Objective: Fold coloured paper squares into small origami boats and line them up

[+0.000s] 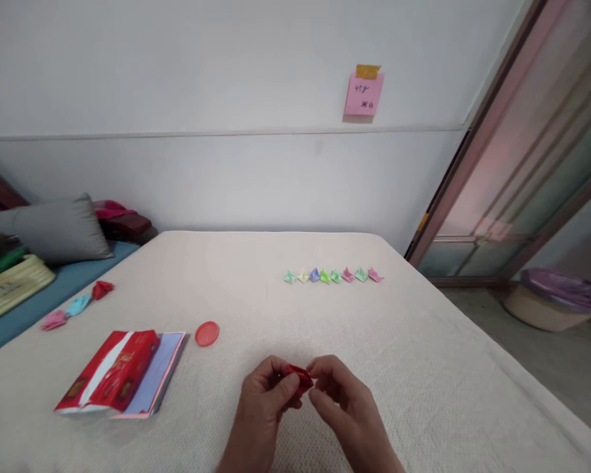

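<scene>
Farthest left of the fingers, past the edge of the cloth-covered counter (236, 289), a gray cushion (62, 230) leans on a blue seat (86, 264), with a pale yellow basket (17, 289) nearer. On the counter, well to the left of the fingers, 3 folded paper pieces form a slanting line: pink piece (54, 320), light-blue piece (79, 305) and dark red piece (103, 290). Nearer, also left of the fingers, a shiny red-and-white packet (121, 371) lies partly over a stack of colored sheets (158, 374). Between that stack and the fingers, a bit farther out, is a round red lid (207, 334).

The left hand (263, 397) grasps a small red folded paper (301, 380) between its thumb and fingers, the paper's tip jutting toward the right hand. Beyond the fingers, from nearly straight ahead toward the right, stand 8 small folded shapes (326, 276) in a row, in greens, yellow, blue and pinks. The right hand (345, 399) has its thumb and index finger at the paper's right end; whether they pinch it cannot be told. High beyond them, a pink note (364, 94) is taped to the wall (256, 184). Far right of the fingers, a bin (542, 305) with a purple cover sits on the floor (492, 322).
</scene>
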Available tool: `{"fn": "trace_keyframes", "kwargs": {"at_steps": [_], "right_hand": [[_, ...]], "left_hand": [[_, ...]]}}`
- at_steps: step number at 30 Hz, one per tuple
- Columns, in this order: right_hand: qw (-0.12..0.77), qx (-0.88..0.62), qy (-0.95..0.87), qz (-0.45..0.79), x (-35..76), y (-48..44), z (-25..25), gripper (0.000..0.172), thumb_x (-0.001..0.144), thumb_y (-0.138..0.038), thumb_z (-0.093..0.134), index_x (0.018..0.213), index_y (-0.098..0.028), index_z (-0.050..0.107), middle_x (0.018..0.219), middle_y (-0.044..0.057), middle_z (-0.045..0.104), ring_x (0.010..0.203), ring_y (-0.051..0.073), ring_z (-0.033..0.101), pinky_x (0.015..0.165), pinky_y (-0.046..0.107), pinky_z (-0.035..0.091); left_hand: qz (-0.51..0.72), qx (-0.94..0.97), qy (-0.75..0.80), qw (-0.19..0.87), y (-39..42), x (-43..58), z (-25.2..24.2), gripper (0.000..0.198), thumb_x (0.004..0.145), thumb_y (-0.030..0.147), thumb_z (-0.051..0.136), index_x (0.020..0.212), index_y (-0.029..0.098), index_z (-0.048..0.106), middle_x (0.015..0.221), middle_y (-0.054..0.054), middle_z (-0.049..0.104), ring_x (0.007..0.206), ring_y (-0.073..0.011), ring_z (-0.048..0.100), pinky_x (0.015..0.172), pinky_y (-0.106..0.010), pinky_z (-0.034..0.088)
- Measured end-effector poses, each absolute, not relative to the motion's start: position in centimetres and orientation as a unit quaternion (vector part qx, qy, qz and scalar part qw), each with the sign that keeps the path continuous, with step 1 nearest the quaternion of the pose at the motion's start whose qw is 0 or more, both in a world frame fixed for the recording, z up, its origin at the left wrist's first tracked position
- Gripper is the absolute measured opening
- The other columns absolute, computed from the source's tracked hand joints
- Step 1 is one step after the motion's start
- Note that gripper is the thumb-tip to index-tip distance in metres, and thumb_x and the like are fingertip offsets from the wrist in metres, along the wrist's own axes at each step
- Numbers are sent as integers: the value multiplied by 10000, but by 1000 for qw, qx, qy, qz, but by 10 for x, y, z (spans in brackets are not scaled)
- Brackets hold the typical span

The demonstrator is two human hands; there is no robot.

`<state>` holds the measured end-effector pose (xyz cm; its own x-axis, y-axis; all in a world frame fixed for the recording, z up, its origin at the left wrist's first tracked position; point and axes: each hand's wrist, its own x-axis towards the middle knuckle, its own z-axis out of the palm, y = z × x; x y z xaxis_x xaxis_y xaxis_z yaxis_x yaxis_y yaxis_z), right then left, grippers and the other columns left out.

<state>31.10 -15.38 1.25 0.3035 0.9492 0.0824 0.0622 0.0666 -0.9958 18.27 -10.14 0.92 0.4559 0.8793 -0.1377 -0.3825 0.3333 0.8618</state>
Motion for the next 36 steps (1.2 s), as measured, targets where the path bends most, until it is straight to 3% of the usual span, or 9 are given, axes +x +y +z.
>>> {"fn": "trace_keyframes", "kwargs": {"at_steps": [3, 8, 16, 21, 26, 36], "right_hand": [[589, -559, -512, 281, 306, -157, 16, 81, 798, -172, 555, 733, -213, 582, 760, 6, 597, 666, 151, 527, 573, 258, 387], [595, -567, -520, 231, 306, -157, 12, 148, 842, -152, 536, 721, -218, 591, 710, 11, 602, 666, 160, 547, 584, 261, 411], [624, -583, -395, 339, 309, -155, 5, 80, 765, -189, 588, 687, -201, 605, 647, -4, 582, 633, 160, 515, 580, 260, 407], [633, -572, -263, 451, 311, -152, 12, 88, 695, -134, 551, 621, -172, 580, 477, -46, 498, 472, 104, 429, 472, 226, 321], [628, -509, -161, 567, 318, -147, 4, 60, 652, -147, 534, 672, -159, 589, 530, 0, 615, 420, 96, 507, 416, 203, 281], [611, -562, -246, 500, 313, -150, 8, 63, 676, -156, 557, 726, -156, 595, 522, -34, 592, 410, 87, 501, 415, 198, 320]], "left_hand": [[416, 426, 319, 737, -102, 183, 10, 59, 750, 201, 711, 744, 149, 683, 708, -27, 672, 637, -124, 523, 616, -248, 410], [424, 442, 315, 725, -104, 185, 8, 30, 760, 177, 702, 743, 153, 702, 676, -18, 661, 656, -132, 527, 641, -258, 405], [463, 367, 309, 745, -109, 193, -2, 36, 771, 161, 691, 735, 157, 685, 680, 0, 658, 653, -114, 533, 649, -238, 416], [479, 345, 308, 746, -108, 194, -6, 43, 756, 166, 708, 726, 160, 678, 675, 8, 667, 634, -104, 541, 632, -222, 426], [485, 337, 307, 746, -108, 195, -7, 42, 738, 167, 721, 725, 161, 682, 696, -7, 691, 643, -113, 563, 643, -232, 447], [470, 407, 329, 711, -108, 196, -8, 50, 756, 187, 706, 729, 150, 686, 636, 4, 658, 622, -115, 543, 624, -236, 420]]}}
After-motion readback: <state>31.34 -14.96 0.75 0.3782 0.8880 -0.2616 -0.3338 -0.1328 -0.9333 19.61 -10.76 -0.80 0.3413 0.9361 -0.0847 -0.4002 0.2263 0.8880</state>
